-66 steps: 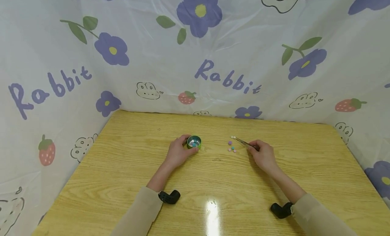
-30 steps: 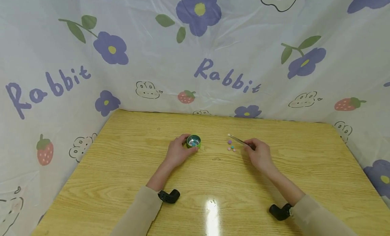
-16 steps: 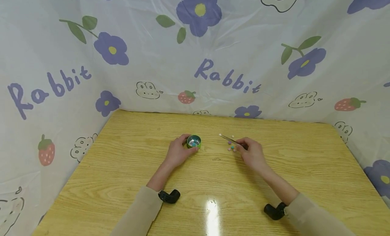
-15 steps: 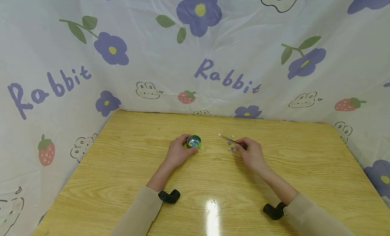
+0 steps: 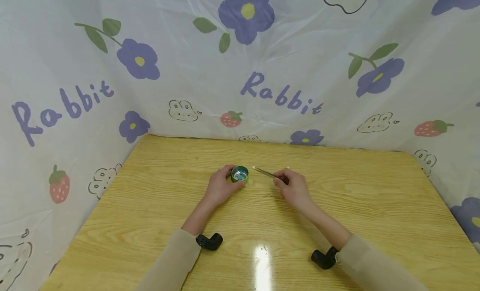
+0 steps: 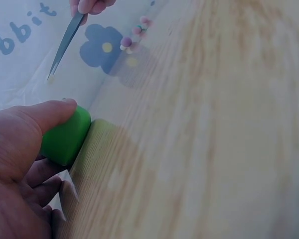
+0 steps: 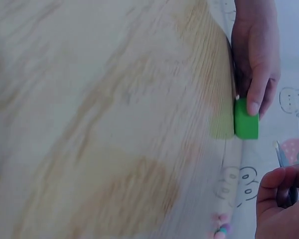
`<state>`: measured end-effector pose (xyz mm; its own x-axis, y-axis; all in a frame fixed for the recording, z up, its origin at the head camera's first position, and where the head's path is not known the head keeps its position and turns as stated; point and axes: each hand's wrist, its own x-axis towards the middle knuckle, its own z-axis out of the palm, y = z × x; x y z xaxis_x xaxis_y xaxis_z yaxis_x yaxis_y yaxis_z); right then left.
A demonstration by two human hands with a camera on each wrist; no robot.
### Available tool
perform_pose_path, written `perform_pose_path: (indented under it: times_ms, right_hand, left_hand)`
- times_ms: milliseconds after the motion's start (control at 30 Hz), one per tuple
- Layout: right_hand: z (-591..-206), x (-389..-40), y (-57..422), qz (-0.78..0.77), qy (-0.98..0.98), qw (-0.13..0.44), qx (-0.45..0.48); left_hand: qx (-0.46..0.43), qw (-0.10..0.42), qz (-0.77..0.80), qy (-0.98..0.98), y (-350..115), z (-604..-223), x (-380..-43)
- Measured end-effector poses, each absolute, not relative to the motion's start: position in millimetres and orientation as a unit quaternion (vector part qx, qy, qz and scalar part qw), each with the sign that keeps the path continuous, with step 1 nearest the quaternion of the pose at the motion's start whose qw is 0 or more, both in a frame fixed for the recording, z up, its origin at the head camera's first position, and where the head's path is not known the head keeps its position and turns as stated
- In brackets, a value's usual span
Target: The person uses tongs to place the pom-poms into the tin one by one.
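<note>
My left hand (image 5: 219, 186) holds a small green round container (image 6: 67, 137) on the table, thumb on the near side and fingers behind. Its inside is shiny, with something bluish at the bottom (image 5: 240, 177). My right hand (image 5: 295, 191) pinches dark metal tweezers (image 5: 267, 173), pointing left. At their tips is a tiny white ball (image 5: 253, 167), just right of the container's rim and apart from it. In the left wrist view the tweezers (image 6: 65, 47) angle down above the container.
Several small balls, among them a purple one (image 6: 126, 42) and a pink one (image 6: 136, 31), lie on the wooden table (image 5: 150, 224); my right hand mostly hides them in the head view. A patterned cloth (image 5: 180, 66) hangs behind the table's back edge.
The tweezers took up one of two white balls at the right, and my right hand has carried it left towards the container. My left hand and the container have stayed in place.
</note>
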<state>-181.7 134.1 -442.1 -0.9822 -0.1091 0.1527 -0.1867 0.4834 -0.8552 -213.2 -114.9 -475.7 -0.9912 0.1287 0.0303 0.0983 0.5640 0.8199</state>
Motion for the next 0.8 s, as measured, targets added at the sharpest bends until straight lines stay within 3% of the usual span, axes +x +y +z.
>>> perform_pose_path:
  times_ms: [800]
  right_hand:
    - [-448,-179,111,0.495,-0.863,0.018,0.101]
  left_hand:
    - [0.06,0.017,0.464,0.884,-115,-473,-211]
